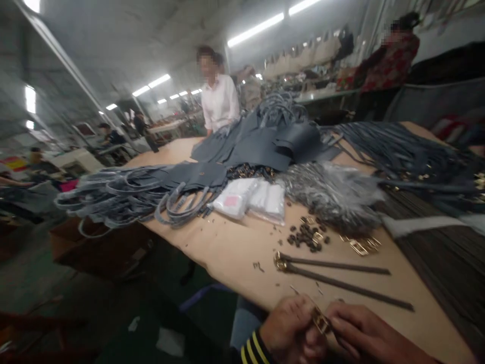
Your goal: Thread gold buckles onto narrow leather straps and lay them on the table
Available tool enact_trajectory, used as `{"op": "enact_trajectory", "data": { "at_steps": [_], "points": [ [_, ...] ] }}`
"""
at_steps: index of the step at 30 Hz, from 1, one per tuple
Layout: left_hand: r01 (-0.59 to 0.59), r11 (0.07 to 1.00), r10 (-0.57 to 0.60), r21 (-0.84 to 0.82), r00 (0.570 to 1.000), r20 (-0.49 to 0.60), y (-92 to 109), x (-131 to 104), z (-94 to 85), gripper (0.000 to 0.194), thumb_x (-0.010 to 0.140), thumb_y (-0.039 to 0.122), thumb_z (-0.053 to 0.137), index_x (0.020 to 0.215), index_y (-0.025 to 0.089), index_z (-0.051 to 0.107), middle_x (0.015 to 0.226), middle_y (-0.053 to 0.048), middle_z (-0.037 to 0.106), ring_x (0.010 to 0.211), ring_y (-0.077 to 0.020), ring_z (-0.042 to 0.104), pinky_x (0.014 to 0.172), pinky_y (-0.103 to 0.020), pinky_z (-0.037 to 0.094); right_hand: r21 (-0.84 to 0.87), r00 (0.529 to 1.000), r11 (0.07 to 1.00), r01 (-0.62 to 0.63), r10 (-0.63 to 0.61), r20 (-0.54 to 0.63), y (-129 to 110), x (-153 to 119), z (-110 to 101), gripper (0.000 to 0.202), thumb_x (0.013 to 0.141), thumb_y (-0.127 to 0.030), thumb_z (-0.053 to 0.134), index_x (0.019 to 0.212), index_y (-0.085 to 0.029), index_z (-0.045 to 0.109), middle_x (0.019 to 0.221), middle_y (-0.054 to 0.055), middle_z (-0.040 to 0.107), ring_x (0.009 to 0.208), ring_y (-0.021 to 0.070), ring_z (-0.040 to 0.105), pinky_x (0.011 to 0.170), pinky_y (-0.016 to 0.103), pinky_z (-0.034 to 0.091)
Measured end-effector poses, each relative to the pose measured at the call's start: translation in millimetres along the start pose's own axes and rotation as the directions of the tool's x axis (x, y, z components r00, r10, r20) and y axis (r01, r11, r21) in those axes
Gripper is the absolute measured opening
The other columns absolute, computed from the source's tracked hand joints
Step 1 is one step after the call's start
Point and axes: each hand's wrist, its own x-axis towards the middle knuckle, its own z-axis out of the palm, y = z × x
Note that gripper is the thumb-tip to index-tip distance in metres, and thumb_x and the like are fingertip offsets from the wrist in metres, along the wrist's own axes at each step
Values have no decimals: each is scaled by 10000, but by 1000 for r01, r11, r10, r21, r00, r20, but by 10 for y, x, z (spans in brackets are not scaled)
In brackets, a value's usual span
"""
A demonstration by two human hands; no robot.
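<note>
Buckle [321, 320] pinched between fingers of left hand [290, 328] and right hand [359, 333] at counter [235, 253] edge; two buckled straps [341, 275] lie finished, loose buckles [364, 246] remain.

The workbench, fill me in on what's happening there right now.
A person's left hand and right hand pinch a small gold buckle together at the near edge of the table. Two dark straps with gold ends lie just beyond, beside a scatter of dark rivets and more gold buckles. Farther back sit plastic bags and piles of grey handles. Another person in a white shirt stands at the far end.
</note>
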Motion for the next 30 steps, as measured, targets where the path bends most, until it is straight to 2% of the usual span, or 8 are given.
{"op": "enact_trajectory", "data": {
  "at_steps": [1, 3, 7, 12, 16, 20, 25, 30],
  "points": [
    [-23, 1000, 23, -18, 1000, 14, -8, 21, 16, 328, 636, 412, 636, 628, 141, 453, 426, 61, 425, 304, -36, 356, 252, -122, 228, 49, 1000, 999, 13, -14, 21, -3, 1, 4, 389, 806, -475, 403, 617, -160, 530, 521, -37, 432, 481, 94, 412, 455, 218, 347],
    [-58, 998, 58, 9, 998, -36, -7, 62, 52, 349, 608, 419, 655, 639, 164, 418, 415, 72, 430, 289, -31, 342, 236, -110, 211, 112, 999, 993, 43, -43, 3, -51, 2, 9, 386, 808, -472, 394, 619, -156, 508, 492, -54, 387, 444, 80, 348, 440, 215, 305],
    [-106, 980, 134, 166, 977, -169, 3, 104, 89, 379, 639, 486, 591, 614, 155, 409, 422, 74, 422, 296, -20, 343, 249, -109, 237, 183, 997, 980, 75, -69, -42, -252, -18, 38, 286, 814, -390, 408, 729, -144, 525, 601, -5, 503, 541, 104, 433, 518, 227, 351],
    [-122, 898, 230, 423, 949, -215, -72, 135, 54, 340, 723, 483, 473, 644, 159, 404, 441, 74, 414, 312, -26, 343, 288, -133, 264, 276, 997, 958, 73, -62, -49, -295, -16, 90, 172, 807, -320, 433, 797, -155, 480, 675, 25, 582, 608, 128, 527, 598, 257, 413],
    [-131, 751, 365, 648, 899, -241, -106, 120, 85, 248, 771, 394, 428, 682, 164, 406, 500, 65, 421, 371, -38, 362, 349, -153, 298, 202, 984, 979, -5, 40, -173, -168, 32, 121, 143, 792, -293, 436, 730, -166, 457, 617, -9, 531, 594, 128, 520, 543, 235, 401],
    [-179, 647, 467, 741, 862, -199, -43, 64, 127, 139, 741, 295, 492, 767, 168, 441, 644, 42, 444, 467, -49, 392, 424, -168, 342, 24, 960, 998, -64, 68, -272, -116, 37, 120, 143, 773, -280, 437, 705, -158, 470, 578, -39, 448, 533, 105, 436, 488, 217, 345],
    [-161, 713, 433, 682, 867, -247, 29, 44, 139, 141, 758, 296, 453, 719, 168, 408, 547, 70, 412, 408, -44, 379, 410, -170, 337, 34, 966, 998, -50, 57, -254, -121, 46, 132, 143, 781, -278, 428, 729, -151, 465, 584, -31, 462, 529, 101, 442, 486, 214, 349],
    [-173, 769, 435, 616, 847, -305, 18, 51, 166, 138, 764, 292, 428, 712, 172, 382, 568, 45, 497, 419, -58, 450, 433, -188, 388, 139, 970, 988, -67, 97, -222, -117, 66, 165, 190, 796, -329, 419, 731, -154, 455, 531, -50, 449, 444, 73, 400, 419, 194, 312]
  ]
}}
